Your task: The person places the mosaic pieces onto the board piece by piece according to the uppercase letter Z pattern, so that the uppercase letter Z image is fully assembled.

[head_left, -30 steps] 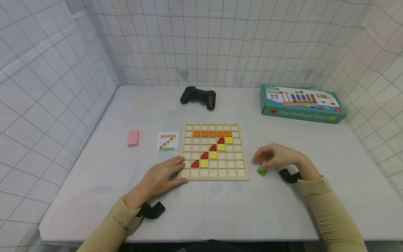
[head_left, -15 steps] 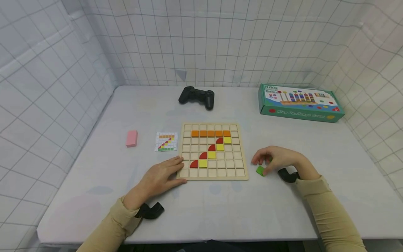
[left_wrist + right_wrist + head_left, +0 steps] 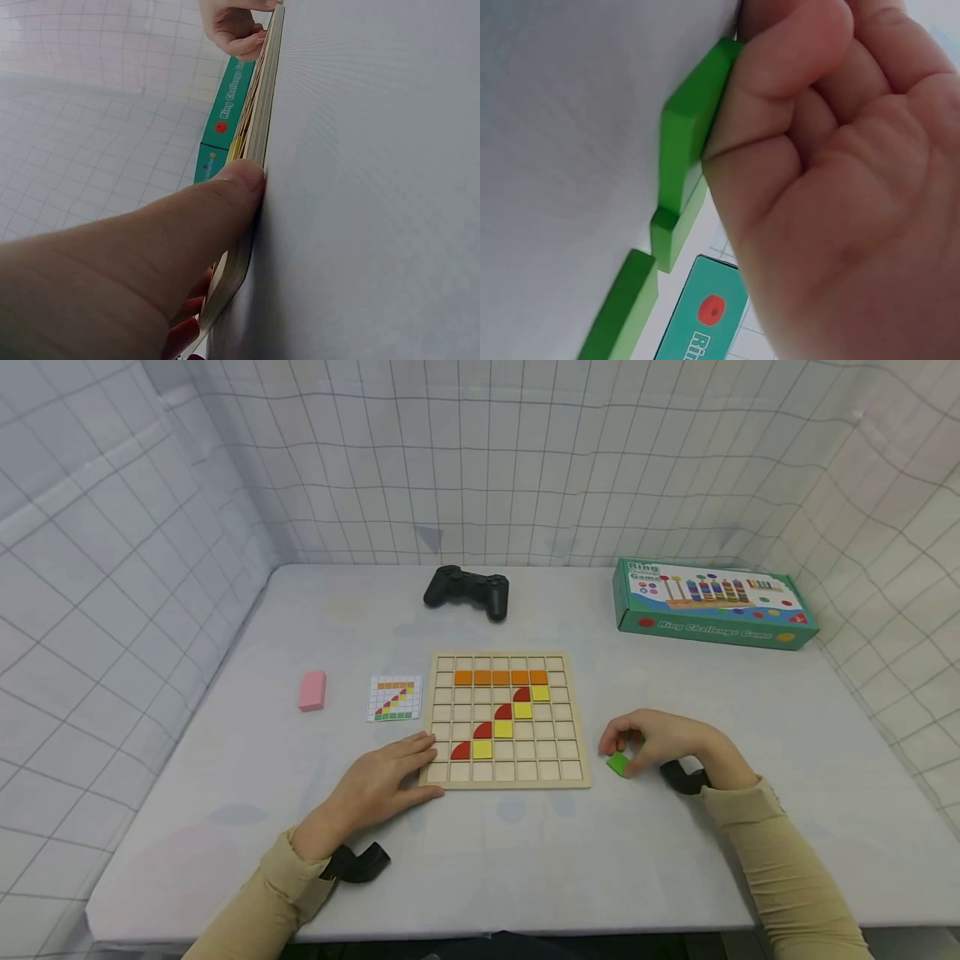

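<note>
A wooden grid board (image 3: 525,771) lies flat on the table, with orange squares (image 3: 502,677), red quarter-circles (image 3: 461,751) and yellow squares (image 3: 503,729) in its cells. My left hand (image 3: 378,785) rests on its lower left corner, fingers fairly straight. In the left wrist view the thumb (image 3: 244,176) presses the board's edge. Right of the board, my right hand (image 3: 660,742) pinches a green tile (image 3: 618,764) between thumb and fingers, just above or on the table. The right wrist view shows that green tile (image 3: 686,127) tilted, with other green tiles (image 3: 622,307) beyond it.
A small card (image 3: 394,698) with a printed coloured grid pattern lies left of the board, and a pink block (image 3: 312,691) farther left. Behind the board is a black game controller (image 3: 467,592). A green game box (image 3: 716,604) stands at the back right.
My right fingers have closed in on the green tile, and it now looks tilted a little. The left hand keeps its place on the board. The whole head view has shifted slightly.
</note>
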{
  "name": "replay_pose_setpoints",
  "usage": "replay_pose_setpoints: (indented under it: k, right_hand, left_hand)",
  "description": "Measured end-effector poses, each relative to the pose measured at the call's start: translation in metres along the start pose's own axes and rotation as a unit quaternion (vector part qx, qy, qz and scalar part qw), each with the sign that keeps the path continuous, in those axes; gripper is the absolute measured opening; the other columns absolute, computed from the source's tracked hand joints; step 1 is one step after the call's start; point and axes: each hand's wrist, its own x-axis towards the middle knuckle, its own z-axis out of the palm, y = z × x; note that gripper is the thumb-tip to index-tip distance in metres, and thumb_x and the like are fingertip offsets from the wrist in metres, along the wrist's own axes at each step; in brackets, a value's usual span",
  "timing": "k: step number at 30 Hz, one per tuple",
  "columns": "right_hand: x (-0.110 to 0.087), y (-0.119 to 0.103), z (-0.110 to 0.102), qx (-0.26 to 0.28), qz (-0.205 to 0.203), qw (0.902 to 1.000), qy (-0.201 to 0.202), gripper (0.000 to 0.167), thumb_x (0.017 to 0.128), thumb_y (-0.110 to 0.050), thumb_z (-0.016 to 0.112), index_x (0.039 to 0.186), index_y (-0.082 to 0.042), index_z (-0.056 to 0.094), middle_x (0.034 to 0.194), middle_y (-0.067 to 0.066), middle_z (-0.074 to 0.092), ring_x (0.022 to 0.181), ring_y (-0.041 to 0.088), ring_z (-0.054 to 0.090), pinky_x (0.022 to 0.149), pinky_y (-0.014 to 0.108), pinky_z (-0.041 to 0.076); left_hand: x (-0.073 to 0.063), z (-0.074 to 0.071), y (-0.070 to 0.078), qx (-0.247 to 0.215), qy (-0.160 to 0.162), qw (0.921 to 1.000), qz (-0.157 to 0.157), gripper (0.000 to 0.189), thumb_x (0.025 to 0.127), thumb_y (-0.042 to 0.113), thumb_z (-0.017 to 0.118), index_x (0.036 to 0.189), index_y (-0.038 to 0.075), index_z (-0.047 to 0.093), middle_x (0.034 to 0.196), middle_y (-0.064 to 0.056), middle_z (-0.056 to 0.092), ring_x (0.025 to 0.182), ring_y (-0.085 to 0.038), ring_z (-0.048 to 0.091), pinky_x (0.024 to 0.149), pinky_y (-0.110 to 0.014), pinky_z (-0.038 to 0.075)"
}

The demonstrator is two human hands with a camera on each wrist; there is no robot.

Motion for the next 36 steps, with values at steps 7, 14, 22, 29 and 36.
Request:
replay_pose_setpoints:
  k: [7, 14, 22, 29, 36]
  right_hand:
    - [0.002, 0.0, 0.002, -0.008, 0.013, 0.9998, 0.014, 0.026, 0.072, -0.008, 0.079, 0.094, -0.015, 0.067, 0.085, -0.002, 0.059, 0.082, 0.02, 0.051, 0.069, 0.027, 0.046]
    - [0.003, -0.004, 0.001, -0.002, 0.026, 0.9992, 0.029, 0.024, 0.071, -0.008, 0.08, 0.091, -0.011, 0.068, 0.08, 0.0, 0.059, 0.076, 0.019, 0.05, 0.065, 0.026, 0.045]
    - [0.006, -0.003, 0.0, -0.001, 0.015, 0.9992, 0.038, 0.022, 0.069, -0.007, 0.081, 0.085, -0.01, 0.066, 0.074, -0.001, 0.057, 0.069, 0.016, 0.049, 0.06, 0.023, 0.043]
    - [0.008, -0.004, -0.004, 0.008, 0.001, 0.9998, 0.016, 0.018, 0.072, -0.012, 0.081, 0.078, -0.01, 0.065, 0.071, -0.001, 0.057, 0.063, 0.013, 0.048, 0.055, 0.023, 0.042]
    - [0.021, -0.02, -0.01, 0.024, -0.012, 0.9996, 0.002, 0.011, 0.078, -0.013, 0.076, 0.082, -0.011, 0.067, 0.073, -0.001, 0.063, 0.063, 0.013, 0.052, 0.056, 0.024, 0.045]
  left_hand:
    - [-0.001, 0.0, 0.0, -0.002, -0.001, 1.0, -0.001, 0.06, 0.082, 0.042, 0.07, 0.122, -0.002, 0.062, 0.133, -0.015, 0.053, 0.125, -0.027, 0.047, 0.1, -0.043, 0.042]
    - [-0.001, -0.001, 0.001, -0.002, -0.004, 1.0, -0.004, 0.06, 0.082, 0.042, 0.07, 0.123, -0.002, 0.061, 0.133, -0.015, 0.052, 0.126, -0.027, 0.046, 0.1, -0.043, 0.042]
    - [0.0, -0.001, 0.002, 0.0, -0.008, 0.9999, -0.008, 0.061, 0.083, 0.042, 0.069, 0.123, -0.002, 0.061, 0.133, -0.015, 0.052, 0.126, -0.027, 0.046, 0.1, -0.044, 0.042]
    - [0.0, -0.002, 0.002, -0.002, -0.004, 1.0, -0.008, 0.06, 0.082, 0.042, 0.07, 0.122, -0.002, 0.061, 0.133, -0.015, 0.053, 0.126, -0.027, 0.047, 0.1, -0.043, 0.042]
    - [0.0, -0.002, 0.001, -0.004, -0.001, 1.0, -0.006, 0.06, 0.081, 0.042, 0.071, 0.122, -0.002, 0.062, 0.132, -0.015, 0.053, 0.125, -0.026, 0.047, 0.099, -0.043, 0.042]
